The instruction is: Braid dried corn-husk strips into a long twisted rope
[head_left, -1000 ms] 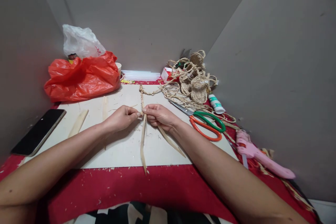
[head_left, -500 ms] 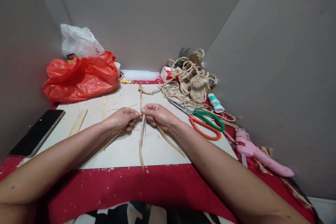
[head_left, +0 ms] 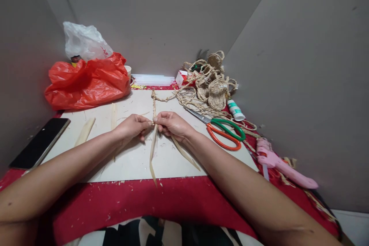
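A thin straw-coloured braid runs from the far part of the white board to my fingertips. My left hand pinches a strand at the braid's lower end. Touching it from the other side, my right hand grips the braid's end between thumb and forefinger. One loose flat fibre strand hangs down between the hands toward the board's near edge. Another strand trails out from under my right hand to the lower right. The exact crossing point is hidden by the fingertips.
Scissors with green and orange handles lie right, near coiled braided cord. A pink glue gun rests farther right. A black phone, a red plastic bag and flat fibre strips are left. Clear sticks lie behind.
Both hands stay at the braid's end, with slight finger movement. The hanging strand's lower part has swung a little left. The whole view has shifted slightly.
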Available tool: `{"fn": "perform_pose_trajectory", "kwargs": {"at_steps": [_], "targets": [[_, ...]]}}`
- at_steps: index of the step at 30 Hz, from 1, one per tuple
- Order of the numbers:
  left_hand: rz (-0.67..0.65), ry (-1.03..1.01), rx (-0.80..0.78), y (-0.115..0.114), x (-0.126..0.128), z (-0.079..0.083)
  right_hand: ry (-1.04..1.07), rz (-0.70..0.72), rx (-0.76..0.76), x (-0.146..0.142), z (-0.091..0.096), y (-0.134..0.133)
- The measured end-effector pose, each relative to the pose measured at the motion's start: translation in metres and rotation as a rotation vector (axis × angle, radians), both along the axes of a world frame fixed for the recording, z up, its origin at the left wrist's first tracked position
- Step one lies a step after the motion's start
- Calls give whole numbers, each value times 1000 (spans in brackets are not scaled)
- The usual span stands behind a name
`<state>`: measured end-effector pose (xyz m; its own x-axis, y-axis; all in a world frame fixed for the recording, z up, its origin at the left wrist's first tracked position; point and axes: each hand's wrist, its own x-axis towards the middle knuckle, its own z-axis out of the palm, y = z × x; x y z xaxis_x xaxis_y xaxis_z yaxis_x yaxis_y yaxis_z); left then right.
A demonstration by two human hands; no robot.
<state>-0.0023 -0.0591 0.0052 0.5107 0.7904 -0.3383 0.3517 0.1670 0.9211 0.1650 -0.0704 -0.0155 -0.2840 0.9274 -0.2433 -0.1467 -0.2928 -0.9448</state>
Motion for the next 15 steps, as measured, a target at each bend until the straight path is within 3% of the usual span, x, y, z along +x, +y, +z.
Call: {"fn": "perform_pose_trajectory", "kwargs": {"at_steps": [4,7,9,12,15], "targets": [[-156,198,319,-4,-1,5,6,5,8,1,0,0],[-175,378,642,-6,0,2,10,6,16,1,-1,0],[-176,481,763,-6,0,-1,7,6,16,1,-1,1],[-148,513,795,-6,1,-4,-2,3,18,0,1,1],[-89,375,675,-7,3,-4,-12,-21,11,-2,3,0]]}}
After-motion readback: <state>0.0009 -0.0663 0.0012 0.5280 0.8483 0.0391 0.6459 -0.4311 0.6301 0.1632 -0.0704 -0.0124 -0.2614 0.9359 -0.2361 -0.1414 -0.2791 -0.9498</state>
